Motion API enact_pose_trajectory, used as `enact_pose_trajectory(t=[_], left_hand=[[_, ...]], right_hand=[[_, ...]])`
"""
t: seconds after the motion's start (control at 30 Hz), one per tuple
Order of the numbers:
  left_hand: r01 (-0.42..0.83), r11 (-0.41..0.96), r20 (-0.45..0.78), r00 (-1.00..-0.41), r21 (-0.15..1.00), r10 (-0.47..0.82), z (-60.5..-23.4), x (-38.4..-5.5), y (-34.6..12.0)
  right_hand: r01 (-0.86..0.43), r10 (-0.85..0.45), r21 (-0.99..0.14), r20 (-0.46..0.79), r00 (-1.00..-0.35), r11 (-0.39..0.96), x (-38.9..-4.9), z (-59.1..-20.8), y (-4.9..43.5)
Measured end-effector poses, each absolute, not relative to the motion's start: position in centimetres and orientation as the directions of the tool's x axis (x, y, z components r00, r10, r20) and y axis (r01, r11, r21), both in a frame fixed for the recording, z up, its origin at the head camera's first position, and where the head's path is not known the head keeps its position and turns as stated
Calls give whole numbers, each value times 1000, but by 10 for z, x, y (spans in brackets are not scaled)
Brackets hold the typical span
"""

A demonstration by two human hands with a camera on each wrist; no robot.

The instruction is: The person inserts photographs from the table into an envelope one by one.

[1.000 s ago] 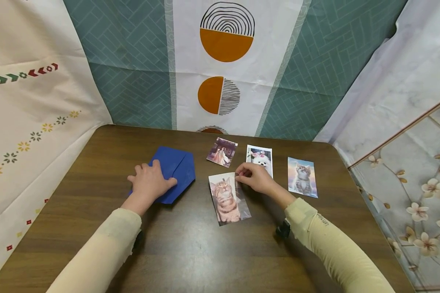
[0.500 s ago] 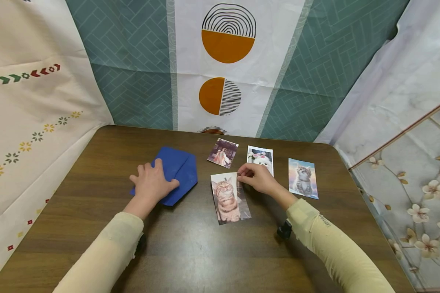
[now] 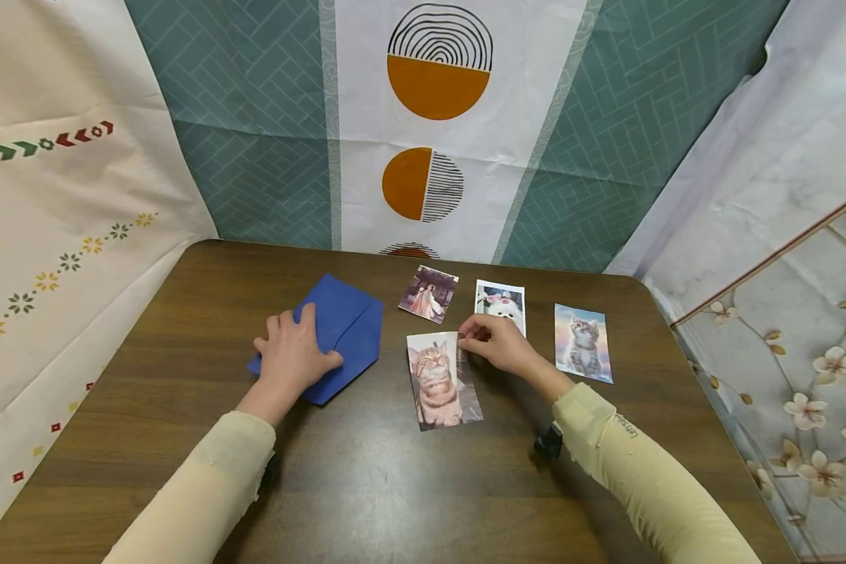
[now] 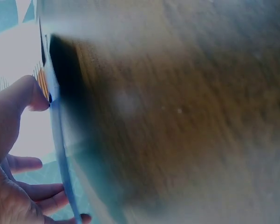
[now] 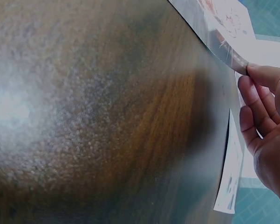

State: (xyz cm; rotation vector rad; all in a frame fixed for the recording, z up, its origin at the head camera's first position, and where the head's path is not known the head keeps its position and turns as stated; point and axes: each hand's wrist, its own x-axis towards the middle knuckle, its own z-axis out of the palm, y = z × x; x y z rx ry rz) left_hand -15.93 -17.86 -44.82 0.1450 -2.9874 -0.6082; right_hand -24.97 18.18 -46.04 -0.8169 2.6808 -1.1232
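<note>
In the head view my left hand [image 3: 292, 354] lies over a folded blue paper envelope [image 3: 356, 325], fingers spread and thumb on its front. Seen nearly edge-on in the left wrist view, the envelope [image 4: 63, 158] has the thumb on it and one fingertip showing past its edge. My right hand [image 3: 497, 343] pinches the upper right edge of an orange cat photo [image 3: 435, 384] between thumb and fingertips. A shiny greyish strip runs down that photo's right side. In the right wrist view, the pinched edge curves up off the table.
Behind the right hand lies a white dog photo [image 3: 502, 301], partly covered by it. A small photo of a robed figure [image 3: 428, 294] lies to its left, a grey kitten photo [image 3: 582, 343] to its right. Patterned cloths hang around the brown table [image 3: 381, 501].
Under my left hand the blue envelope has turned clockwise, its far corner shifting right and its near corner left. My right hand and the cat photo have barely moved.
</note>
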Motion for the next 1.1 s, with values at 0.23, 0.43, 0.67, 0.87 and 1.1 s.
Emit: enact_pose_trajectory(t=[0.23,0.43,0.67,0.87,1.1], left_hand=[[-63,912,86,-991,405,-107,-448,-159,-178],[-65,913,51,-994,403,-94,-442,-158,-174],[-64,912,28,-996,405,-83,-440,-157,-173],[-51,906,35,-997,420,-72,-439,-157,-173],[-29,899,72,-995,437,-67,-436,-156,-170]], right_hand=[[-434,-528,-696,92,-844,572,-249,-461,182],[-441,-529,-694,102,-842,568,-248,-461,182],[-444,-531,-689,101,-841,572,-248,-460,181],[-434,-522,-691,95,-848,578,-248,-459,181],[-380,-492,-767,98,-865,517,-252,-457,180]])
